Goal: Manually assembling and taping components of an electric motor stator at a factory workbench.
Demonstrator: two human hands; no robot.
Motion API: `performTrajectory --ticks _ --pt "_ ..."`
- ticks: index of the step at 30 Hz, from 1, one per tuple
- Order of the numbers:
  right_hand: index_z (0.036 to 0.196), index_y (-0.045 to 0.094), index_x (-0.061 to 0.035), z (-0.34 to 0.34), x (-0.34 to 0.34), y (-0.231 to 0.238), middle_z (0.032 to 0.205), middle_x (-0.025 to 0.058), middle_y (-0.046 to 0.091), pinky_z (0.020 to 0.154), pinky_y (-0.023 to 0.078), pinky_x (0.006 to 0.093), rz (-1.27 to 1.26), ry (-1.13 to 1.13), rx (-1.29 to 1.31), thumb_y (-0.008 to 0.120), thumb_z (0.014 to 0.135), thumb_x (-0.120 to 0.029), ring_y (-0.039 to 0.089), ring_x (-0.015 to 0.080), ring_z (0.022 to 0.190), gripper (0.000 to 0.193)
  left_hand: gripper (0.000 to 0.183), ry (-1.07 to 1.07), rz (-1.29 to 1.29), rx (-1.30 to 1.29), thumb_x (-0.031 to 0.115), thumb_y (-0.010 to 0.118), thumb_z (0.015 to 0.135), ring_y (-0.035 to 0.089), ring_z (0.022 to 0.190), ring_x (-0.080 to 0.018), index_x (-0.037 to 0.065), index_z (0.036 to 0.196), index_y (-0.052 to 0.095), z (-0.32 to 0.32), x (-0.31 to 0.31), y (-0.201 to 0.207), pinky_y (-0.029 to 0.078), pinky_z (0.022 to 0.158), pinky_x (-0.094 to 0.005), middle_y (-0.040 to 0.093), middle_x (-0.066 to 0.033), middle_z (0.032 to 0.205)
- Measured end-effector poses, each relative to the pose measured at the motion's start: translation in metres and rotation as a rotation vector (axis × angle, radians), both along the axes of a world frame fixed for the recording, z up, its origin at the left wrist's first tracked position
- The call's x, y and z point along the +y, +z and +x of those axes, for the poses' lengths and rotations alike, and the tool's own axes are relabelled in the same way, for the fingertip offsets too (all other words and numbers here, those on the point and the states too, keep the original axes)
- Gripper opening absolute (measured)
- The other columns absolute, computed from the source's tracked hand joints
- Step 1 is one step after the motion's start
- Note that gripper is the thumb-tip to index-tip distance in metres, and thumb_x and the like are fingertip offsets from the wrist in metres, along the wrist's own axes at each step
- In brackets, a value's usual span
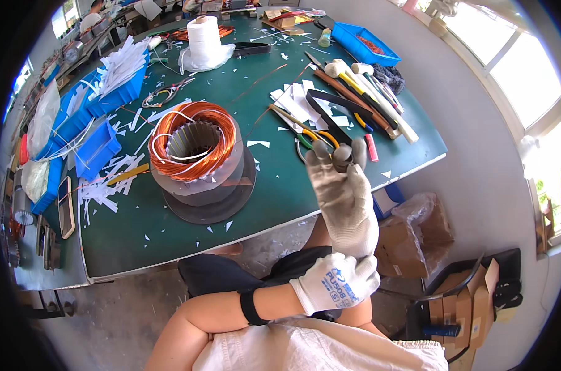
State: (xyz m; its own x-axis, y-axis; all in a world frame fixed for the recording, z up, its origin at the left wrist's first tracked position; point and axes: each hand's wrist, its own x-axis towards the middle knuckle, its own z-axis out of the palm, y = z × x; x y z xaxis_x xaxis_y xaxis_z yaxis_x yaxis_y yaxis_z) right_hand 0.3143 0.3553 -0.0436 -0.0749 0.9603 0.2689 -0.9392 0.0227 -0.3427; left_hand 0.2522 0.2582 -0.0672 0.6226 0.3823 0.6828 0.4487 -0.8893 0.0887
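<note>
My left hand (pixel 337 282), in a white glove with blue print on its back, is closed on the cuff of the glove on my right hand. Palm up and dirty grey, my right hand (pixel 342 196) has its fingers apart and holds nothing. It is raised over the front edge of the green table (pixel 274 204). Just beyond its fingertips lie yellow-handled scissors (pixel 322 137). To the left stands a motor stator (pixel 197 154) with a thick ring of orange copper wire (pixel 221 167) on top, resting on a round dark base (pixel 212 210).
Mallets and rods (pixel 367 99) lie at the right, near a blue tray (pixel 364 44). Blue bins (pixel 123 93) with white paper strips line the left side. A spool of white cord (pixel 204 40) stands at the back. A cardboard box (pixel 410 244) sits beside the table.
</note>
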Motion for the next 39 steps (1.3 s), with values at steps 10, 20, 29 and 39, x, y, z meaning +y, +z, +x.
performTrajectory --ticks 10,20,29,39 --pt "0.137 0.053 -0.0003 0.019 0.007 -0.024 0.118 0.0125 0.068 0.117 0.038 0.0459 -0.142 -0.047 -0.022 0.058 0.090 -0.066 0.049 0.0369 0.132 0.081 0.018 -0.036 -0.240 -0.104 0.020 0.065 0.080 0.062 0.065 -0.0143 0.020 0.098 0.068 -0.004 0.003 -0.012 0.053 0.057 -0.0308 0.065 0.0011 0.105" --pt "0.148 0.045 -0.0035 0.021 -0.017 -0.019 0.142 0.0155 0.053 0.118 0.036 0.0461 -0.090 -0.232 -0.205 0.058 0.099 -0.024 0.049 0.0320 0.135 0.054 0.025 -0.373 -0.640 -0.358 0.004 0.070 0.071 0.068 0.080 -0.0214 0.017 0.092 0.069 -0.003 -0.004 -0.024 0.055 0.066 -0.0341 0.066 -0.0001 0.101" --pt "0.141 0.053 0.0008 0.044 -0.049 -0.038 0.130 0.0196 0.061 0.099 0.044 0.0299 -0.052 -0.668 -0.952 0.069 0.087 -0.051 0.062 0.0239 0.109 0.076 0.011 -0.611 -0.919 -0.315 0.002 0.068 0.078 0.067 0.087 -0.0282 0.011 0.084 0.068 -0.015 -0.007 -0.032 0.054 0.075 -0.0382 0.067 -0.0048 0.097" --pt "0.130 0.052 -0.0022 0.017 -0.072 -0.015 0.126 0.0188 0.060 0.074 0.048 0.0268 -0.082 0.112 -0.330 0.060 0.096 -0.043 0.057 0.0207 0.094 0.054 0.072 -0.467 -1.236 -1.543 0.030 0.080 0.086 0.053 0.110 -0.0171 0.000 0.142 0.044 -0.055 0.027 0.007 0.041 0.103 -0.0349 0.057 -0.0074 0.117"
